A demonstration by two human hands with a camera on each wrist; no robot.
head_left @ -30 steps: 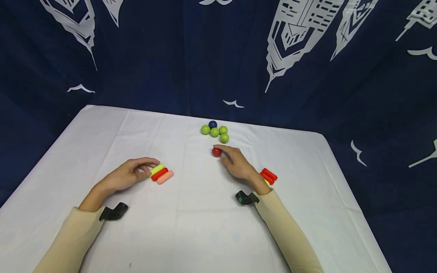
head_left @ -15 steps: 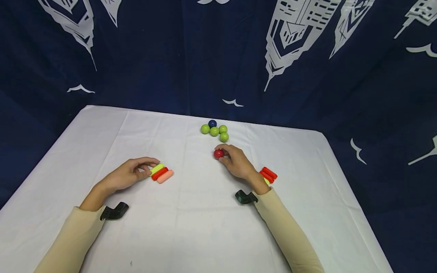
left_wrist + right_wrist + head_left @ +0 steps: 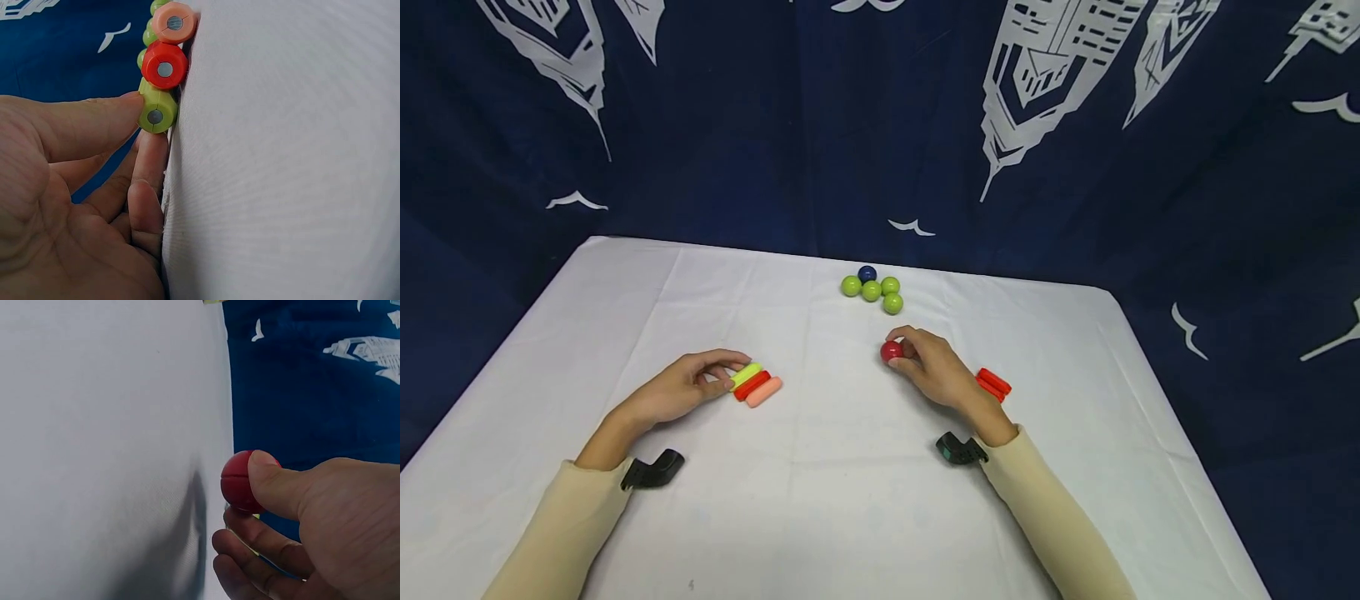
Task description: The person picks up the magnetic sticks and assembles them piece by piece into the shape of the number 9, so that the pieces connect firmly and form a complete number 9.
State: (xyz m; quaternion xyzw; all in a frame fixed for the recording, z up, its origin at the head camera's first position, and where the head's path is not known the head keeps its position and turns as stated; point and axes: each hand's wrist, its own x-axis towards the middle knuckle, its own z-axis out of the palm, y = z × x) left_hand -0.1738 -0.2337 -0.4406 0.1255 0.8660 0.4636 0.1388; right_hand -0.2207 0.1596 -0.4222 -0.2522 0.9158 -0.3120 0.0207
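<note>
My right hand pinches a red ball between thumb and fingers. In the right wrist view the red ball shows a seam, with the thumb laid over its side. On the left, my left hand holds a yellow-green magnetic rod between thumb and fingers. A red rod and a salmon-pink rod lie snug against it in a row. Each of these rods has a metal disc at the end seen in the left wrist view.
Several green balls and a dark blue ball sit clustered near the back edge of the white-covered table. Beside the right wrist lie red rods, partly hidden by it. A dark blue printed cloth hangs behind.
My right fingers have closed round the red ball and brought it nearer to me and slightly right, away from the green balls. My left hand has stayed at the rods.
</note>
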